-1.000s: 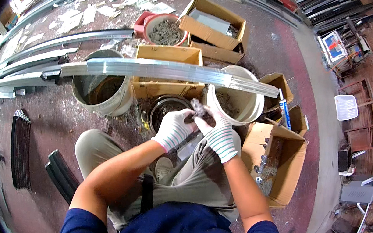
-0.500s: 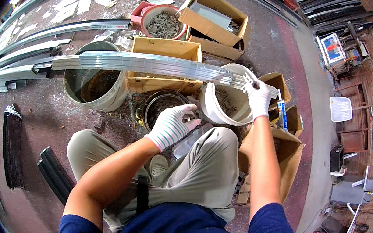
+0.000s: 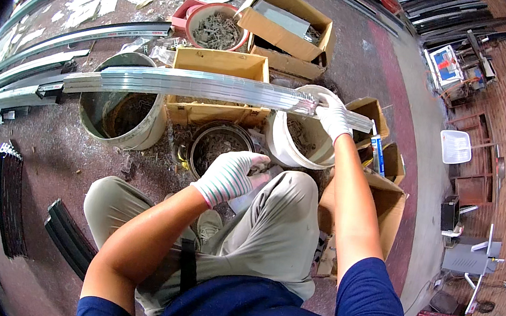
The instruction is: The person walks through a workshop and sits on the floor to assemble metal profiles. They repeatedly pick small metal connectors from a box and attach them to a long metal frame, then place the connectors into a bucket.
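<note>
A bundle of long silver metal strips lies crosswise before me over buckets and a wooden box. My right hand, in a white glove, reaches over the bundle's right part with fingertips pinched at the strip ends. Whatever small piece it holds is hidden by the fingers. My left hand, in a striped white glove, hovers above my knee near a round pot of small dark metal pieces. Its fingers are curled together, and their contents cannot be made out.
Two large white buckets flank the wooden box under the strips. Behind are a red-rimmed tub of metal parts and cardboard boxes. Another carton stands by my right knee; black profiles lie at left.
My right hand has shifted slightly left along the strips, and its fingertips now press closer to the bundle. My left hand stays curled near the pot. The whole view has drifted a little.
</note>
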Tool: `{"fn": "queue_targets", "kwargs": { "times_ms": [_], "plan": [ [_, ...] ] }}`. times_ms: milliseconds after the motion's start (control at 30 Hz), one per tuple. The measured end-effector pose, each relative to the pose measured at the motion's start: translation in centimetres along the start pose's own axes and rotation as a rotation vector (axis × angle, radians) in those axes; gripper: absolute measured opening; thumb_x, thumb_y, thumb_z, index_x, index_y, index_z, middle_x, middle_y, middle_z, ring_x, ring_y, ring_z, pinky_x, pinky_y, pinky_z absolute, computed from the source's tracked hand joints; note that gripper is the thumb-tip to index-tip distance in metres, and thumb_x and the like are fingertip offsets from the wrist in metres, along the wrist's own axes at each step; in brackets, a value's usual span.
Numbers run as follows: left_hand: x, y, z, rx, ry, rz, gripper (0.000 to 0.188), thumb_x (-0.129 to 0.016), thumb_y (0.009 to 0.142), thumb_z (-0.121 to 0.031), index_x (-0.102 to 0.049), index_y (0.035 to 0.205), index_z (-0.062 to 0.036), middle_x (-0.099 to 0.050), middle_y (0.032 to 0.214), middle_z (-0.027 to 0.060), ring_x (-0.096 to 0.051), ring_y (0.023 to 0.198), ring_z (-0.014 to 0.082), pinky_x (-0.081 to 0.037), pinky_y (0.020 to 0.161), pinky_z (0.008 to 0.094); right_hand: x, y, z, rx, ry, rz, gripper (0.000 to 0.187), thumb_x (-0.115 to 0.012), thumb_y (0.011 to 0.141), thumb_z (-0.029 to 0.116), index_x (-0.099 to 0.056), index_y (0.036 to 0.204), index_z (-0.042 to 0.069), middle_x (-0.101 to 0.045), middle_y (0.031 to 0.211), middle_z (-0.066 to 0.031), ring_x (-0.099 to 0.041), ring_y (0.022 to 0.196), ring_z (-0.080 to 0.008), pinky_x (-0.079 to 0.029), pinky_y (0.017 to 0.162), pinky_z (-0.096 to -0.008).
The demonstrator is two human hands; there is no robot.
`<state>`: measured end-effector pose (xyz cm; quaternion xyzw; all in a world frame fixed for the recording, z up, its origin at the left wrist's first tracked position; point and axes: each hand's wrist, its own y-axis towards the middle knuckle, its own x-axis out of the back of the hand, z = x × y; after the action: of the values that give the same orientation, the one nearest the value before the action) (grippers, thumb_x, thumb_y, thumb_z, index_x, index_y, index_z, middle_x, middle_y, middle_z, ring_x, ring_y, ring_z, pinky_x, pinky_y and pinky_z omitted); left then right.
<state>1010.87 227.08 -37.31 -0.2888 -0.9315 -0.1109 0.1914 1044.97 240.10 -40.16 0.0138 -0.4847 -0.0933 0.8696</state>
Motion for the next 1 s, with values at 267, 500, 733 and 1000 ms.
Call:
{"fn": "queue_targets", "kwargs": {
  "times_ms": [267,500,733,1000],
  "plan": [
    [0.2,-0.1,-0.5,0.021,0.058,0.03,0.038,-0.073,0.086,-0.027,-0.07,0.117,-0.0052,-0.073,0.104,0.0176,-0.072,0.096,0.0301,-0.056,0.086,0.0347,-0.6,0.2,2.3,0.144,-0.347,0.042,0.037,-0.065,0.079,0.007,-0.067,0.116,0.006,-0.065,0.118,-0.0204,-0.058,0.115,-0.0382,-0.047,0.102,-0.0447],
    [0.6,-0.6,-0.1,0.005,0.064,0.015,0.04,-0.07,0.088,-0.035,-0.071,0.115,-0.0051,-0.072,0.103,0.0195,-0.07,0.096,0.0352,-0.055,0.086,0.0383,-0.6,0.2,2.3,0.119,-0.197,0.115,0.047,-0.053,0.085,0.005,-0.059,0.132,0.005,-0.061,0.127,-0.0237,-0.061,0.109,-0.0373,-0.048,0.098,-0.0433],
    [0.4,0.4,0.5,-0.085,0.149,-0.005,0.025,-0.067,0.089,-0.027,-0.073,0.102,-0.0063,-0.071,0.094,0.0189,-0.069,0.089,0.0376,-0.055,0.08,0.0405,5.0,-4.4,-2.2,-0.01,0.123,-0.055,0.039,-0.06,0.088,0.003,-0.063,0.127,0.006,-0.069,0.104,-0.0116,-0.062,0.079,-0.0165,-0.052,0.074,-0.032],
    [0.2,-0.3,0.1,0.015,0.056,0.005,0.019,-0.075,0.086,-0.015,-0.074,0.097,0.0002,-0.073,0.092,0.0141,-0.07,0.085,0.0223,-0.054,0.082,0.0326,16.4,-24.4,-7.2,-0.265,0.061,0.012,0.026,-0.068,0.092,0.025,-0.071,0.107,0.003,-0.073,0.098,-0.0149,-0.068,0.084,-0.0192,-0.055,0.08,-0.0326]
  ]
}}
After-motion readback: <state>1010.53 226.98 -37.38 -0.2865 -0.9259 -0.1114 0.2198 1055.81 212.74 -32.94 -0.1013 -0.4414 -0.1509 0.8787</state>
